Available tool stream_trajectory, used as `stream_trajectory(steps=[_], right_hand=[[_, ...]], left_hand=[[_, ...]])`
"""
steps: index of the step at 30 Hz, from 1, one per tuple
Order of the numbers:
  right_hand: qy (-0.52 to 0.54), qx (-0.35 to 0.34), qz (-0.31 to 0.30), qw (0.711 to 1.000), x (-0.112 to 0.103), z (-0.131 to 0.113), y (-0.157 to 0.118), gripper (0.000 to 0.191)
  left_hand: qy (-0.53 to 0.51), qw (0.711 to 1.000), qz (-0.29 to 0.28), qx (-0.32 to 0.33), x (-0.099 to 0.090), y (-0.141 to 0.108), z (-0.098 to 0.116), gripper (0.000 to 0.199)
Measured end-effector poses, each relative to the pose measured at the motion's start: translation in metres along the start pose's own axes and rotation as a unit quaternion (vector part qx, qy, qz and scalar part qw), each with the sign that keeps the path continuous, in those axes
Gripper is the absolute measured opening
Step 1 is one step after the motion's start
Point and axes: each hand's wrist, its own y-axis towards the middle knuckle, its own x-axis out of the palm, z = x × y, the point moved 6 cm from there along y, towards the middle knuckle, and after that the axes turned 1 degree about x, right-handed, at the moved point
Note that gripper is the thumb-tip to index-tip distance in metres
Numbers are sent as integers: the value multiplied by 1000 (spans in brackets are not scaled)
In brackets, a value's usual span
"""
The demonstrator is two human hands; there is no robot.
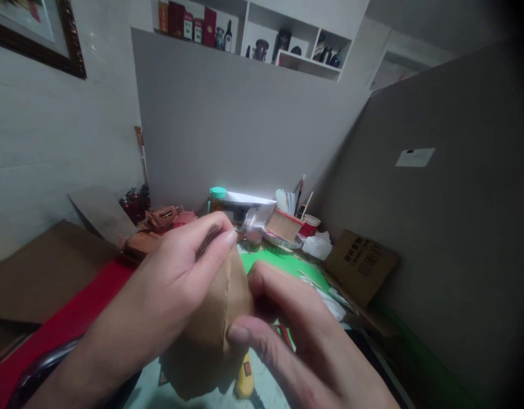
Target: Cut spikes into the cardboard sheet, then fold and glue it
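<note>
A brown cardboard piece [211, 329], bent into a rounded shape with a seam down one side, is held up in front of me. My left hand [189, 267] is closed around its upper part, thumb and forefinger near the top edge, where a dark rough edge shows. On the right side my right hand [283, 318] grips the same piece, its thumb pressing beside the seam and its fingers curled behind. Below the cardboard, a yellow utility knife [245, 378] lies on the table, partly hidden.
Behind the hands is a green mat [279, 259]. Farther back stand a jar with a teal lid [218, 193], a box [285, 226] and a red cup [310, 225]. Brown leather-like items [142, 241] sit left; a printed carton [362, 264] leans right. Grey panels [245, 125] enclose the table.
</note>
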Motion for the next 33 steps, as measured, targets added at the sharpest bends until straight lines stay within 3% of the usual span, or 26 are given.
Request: stream_trajectory(steps=[8, 15, 29, 33], right_hand=[[-1, -27, -42, 999, 1, 3, 7, 14], [6, -62, -39, 997, 0, -1, 7, 17], [9, -49, -56, 997, -1, 1, 5, 16], [-8, -42, -47, 998, -2, 2, 6, 8]], left_hand=[[15, 1000, 6, -7, 5, 1, 1, 32], [20, 1000, 5, 1, 7, 1, 2, 29], [52, 998, 14, 22, 7, 2, 2, 30], [54, 998, 13, 28, 7, 2, 1, 31]])
